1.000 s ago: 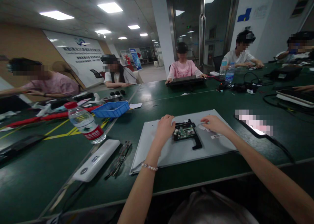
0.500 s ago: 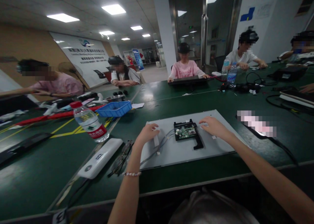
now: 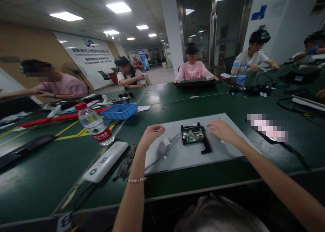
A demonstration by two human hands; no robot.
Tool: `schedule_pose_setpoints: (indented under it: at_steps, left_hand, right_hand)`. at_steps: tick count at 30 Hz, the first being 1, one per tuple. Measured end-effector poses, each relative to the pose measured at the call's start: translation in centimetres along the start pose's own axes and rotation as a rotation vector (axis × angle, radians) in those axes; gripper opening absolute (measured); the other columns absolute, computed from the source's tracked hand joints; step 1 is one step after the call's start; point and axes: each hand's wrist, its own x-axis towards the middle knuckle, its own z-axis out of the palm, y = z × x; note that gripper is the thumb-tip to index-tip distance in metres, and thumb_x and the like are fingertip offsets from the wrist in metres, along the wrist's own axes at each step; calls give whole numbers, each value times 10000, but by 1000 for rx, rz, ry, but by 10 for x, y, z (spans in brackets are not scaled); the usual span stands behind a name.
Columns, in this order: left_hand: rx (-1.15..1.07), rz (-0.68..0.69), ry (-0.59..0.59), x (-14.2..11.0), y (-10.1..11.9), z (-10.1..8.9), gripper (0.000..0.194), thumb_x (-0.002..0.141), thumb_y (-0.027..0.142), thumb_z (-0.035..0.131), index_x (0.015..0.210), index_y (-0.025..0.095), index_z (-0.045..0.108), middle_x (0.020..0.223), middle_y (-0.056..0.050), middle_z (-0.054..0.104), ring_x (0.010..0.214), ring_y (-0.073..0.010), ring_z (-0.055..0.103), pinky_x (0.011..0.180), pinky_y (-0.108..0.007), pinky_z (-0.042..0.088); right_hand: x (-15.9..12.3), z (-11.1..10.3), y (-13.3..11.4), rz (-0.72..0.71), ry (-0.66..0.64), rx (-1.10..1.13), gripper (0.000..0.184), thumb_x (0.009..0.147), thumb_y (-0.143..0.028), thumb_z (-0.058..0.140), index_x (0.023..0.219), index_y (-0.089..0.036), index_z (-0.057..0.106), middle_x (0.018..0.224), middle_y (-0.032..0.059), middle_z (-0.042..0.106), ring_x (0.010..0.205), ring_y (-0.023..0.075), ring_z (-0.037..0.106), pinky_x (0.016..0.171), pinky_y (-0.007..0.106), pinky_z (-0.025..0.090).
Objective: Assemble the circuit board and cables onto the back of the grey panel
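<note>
A grey metal panel (image 3: 193,154) lies flat on the green table in front of me. On it sits a small circuit board (image 3: 192,135) in a black bracket (image 3: 205,146). Thin grey cables (image 3: 166,147) run left from the board. My left hand (image 3: 149,134) hovers over the panel's left edge, its fingers pinched on a strip of white tape (image 3: 164,140) that lifts off the panel. My right hand (image 3: 220,129) rests on the panel just right of the board, fingers curled down and pressing, with nothing seen in them.
A water bottle (image 3: 93,125), a white oblong device (image 3: 106,161) and a pair of glasses (image 3: 125,162) lie to my left. Behind them is a blue tray (image 3: 119,111). A dark cable (image 3: 291,150) runs on the right. Several people work around the table.
My left hand left the circuit board and moved to the panel's left edge, peeling up the white tape and uncovering the grey cables. My right hand stayed beside the board.
</note>
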Motion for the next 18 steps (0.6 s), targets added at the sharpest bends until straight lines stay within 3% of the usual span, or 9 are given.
schedule_pose_setpoints:
  at_steps: [5, 12, 18]
  left_hand:
    - [-115, -3, 4, -6, 13, 13, 262, 667, 382, 607, 778, 150, 656, 771, -27, 644, 677, -140, 568, 574, -222, 443]
    - [42, 35, -90, -2, 5, 29, 224, 656, 334, 598, 772, 150, 655, 732, -31, 646, 688, -170, 603, 636, -267, 483]
    - [137, 71, -9, 1, -1, 25, 279, 686, 326, 586, 893, 158, 667, 853, -52, 691, 837, -200, 640, 756, -288, 493]
  right_hand:
    - [-1, 0, -11, -77, 52, 38, 264, 875, -207, 468, 1069, -170, 644, 1119, 82, 641, 1063, 209, 564, 968, 339, 390]
    - [-1, 5, -24, -152, 56, 66, 257, 882, -207, 474, 1081, -166, 632, 1100, 86, 631, 1049, 212, 555, 957, 359, 407]
    - [-1, 2, -39, -252, 77, 78, 307, 881, -186, 479, 1165, -179, 596, 1177, 93, 593, 1110, 215, 521, 983, 387, 403]
